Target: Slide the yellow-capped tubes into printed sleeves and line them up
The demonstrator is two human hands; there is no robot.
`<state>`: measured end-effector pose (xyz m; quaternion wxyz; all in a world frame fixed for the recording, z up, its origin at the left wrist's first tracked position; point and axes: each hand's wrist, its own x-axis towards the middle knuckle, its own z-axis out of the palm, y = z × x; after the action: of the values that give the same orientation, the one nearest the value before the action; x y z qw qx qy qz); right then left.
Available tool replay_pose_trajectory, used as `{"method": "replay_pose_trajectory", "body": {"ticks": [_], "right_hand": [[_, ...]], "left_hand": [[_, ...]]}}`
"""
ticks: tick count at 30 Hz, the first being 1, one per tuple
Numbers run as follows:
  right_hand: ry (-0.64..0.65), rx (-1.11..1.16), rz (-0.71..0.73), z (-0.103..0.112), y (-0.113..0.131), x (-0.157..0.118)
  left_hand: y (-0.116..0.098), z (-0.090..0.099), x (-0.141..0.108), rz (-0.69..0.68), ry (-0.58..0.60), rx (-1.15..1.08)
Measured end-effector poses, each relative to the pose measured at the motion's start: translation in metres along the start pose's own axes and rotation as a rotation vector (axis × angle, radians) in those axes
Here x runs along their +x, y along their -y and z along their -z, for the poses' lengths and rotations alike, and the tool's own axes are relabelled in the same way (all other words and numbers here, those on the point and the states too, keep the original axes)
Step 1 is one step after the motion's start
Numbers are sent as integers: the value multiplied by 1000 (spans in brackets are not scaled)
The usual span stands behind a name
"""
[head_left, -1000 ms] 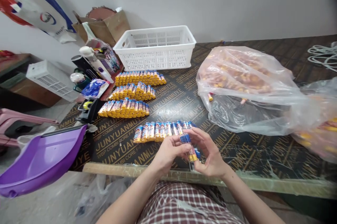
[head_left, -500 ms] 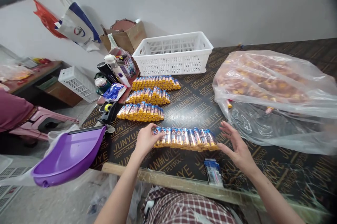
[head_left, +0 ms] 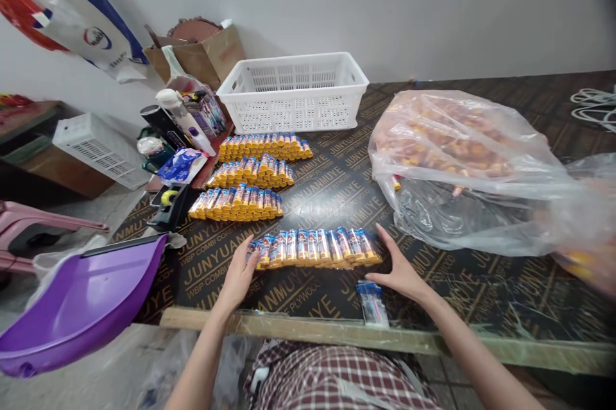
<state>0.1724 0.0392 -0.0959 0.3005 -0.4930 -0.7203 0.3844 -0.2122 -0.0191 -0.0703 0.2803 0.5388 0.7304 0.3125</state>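
Observation:
A row of small tubes (head_left: pixel 312 248) with blue tops, printed wrappers and yellow bottoms lies on the dark printed tabletop in front of me. At its left end is my left hand (head_left: pixel 238 276), fingers and thumb apart, its fingertips beside or touching the last tubes. My right hand (head_left: pixel 403 272) is spread open just off the right end, thumb and fingers wide, holding nothing. Below that end, near the table edge, lies a small clear packet (head_left: pixel 372 307) with a blue top. Three stacked groups of similar tubes (head_left: pixel 238 203) sit behind to the left.
A white plastic basket (head_left: pixel 293 111) stands at the back. On the right lies a large clear bag (head_left: pixel 447 140) filled with yellow-ended tubes. A tape dispenser (head_left: pixel 168 205), bottles and a purple dustpan-like scoop (head_left: pixel 91 304) are at left. A wooden strip (head_left: pixel 308 326) edges the table front.
The view has turned slightly right. My left hand has moved outward to the row's left end, where more tubes show. My right hand has opened wider beside the right end.

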Motion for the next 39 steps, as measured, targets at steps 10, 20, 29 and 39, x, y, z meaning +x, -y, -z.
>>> {"method": "replay_pose_trajectory", "body": {"ticks": [10, 20, 29, 39], "right_hand": [[-39, -28, 130, -39, 13, 15], [-86, 2, 178, -110, 40, 47], [-8, 77, 120, -198, 100, 69], [47, 101, 15, -207, 119, 63]], "left_hand": [[-6, -20, -11, -25, -3, 109], [39, 42, 20, -11, -46, 4], [97, 112, 48, 156, -222, -153], [102, 128, 50, 151, -339, -108]]}}
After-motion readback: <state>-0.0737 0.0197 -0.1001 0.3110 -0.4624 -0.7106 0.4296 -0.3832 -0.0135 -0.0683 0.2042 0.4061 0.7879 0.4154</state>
